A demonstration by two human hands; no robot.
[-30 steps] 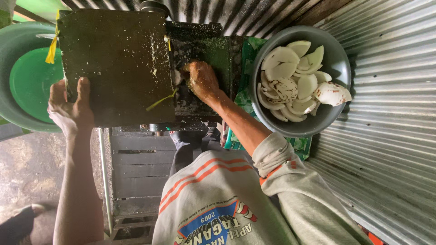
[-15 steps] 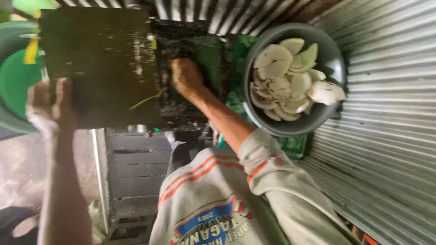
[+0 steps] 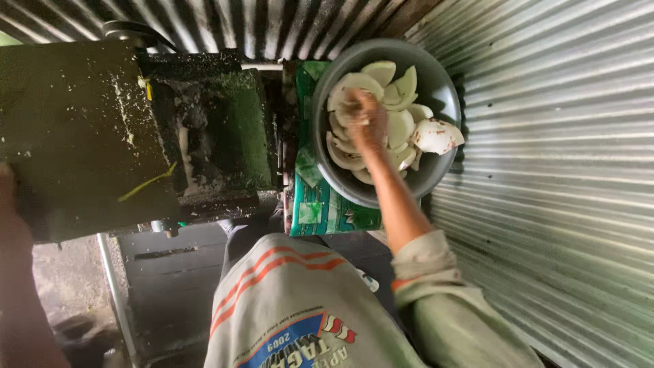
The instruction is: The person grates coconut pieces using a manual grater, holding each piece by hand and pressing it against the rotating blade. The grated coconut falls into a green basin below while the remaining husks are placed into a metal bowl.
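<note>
We see the right hand (image 3: 364, 119) down in the grey bowl (image 3: 436, 88), fingers curled among the white slices (image 3: 398, 126). It looks to be closing on one or more of them, but the fingertips are sunk in the pile and blurred, so we cannot tell whether anything is actually gripped. The slices are pale, curved and thin (their kind is hard to make out from here), and they fill most of the bowl, heaped from the far rim round to the side nearest the corrugated wall (image 3: 545, 170). The bowl sits on a green printed bag (image 3: 317, 204), just beside the machine.

The machine (image 3: 211, 129) stands to the left of the bowl: a dark, green-stained box with a flat lid or board (image 3: 75, 136) next to it, both flecked with pale shreds and residue. That mess suggests to us that some material has already gone through it. No slice lies on the board or in the opening that we can see.

The left hand (image 3: 10, 197) shows only as a blurred sliver at the left edge, near the board's corner; whether it is open, closed or holding the board we cannot tell.

Judging by the full bowl, we would say most of the work is ahead: the heap is large, and the hand is at the picking-up stage, with nothing carried across to the machine.
</note>
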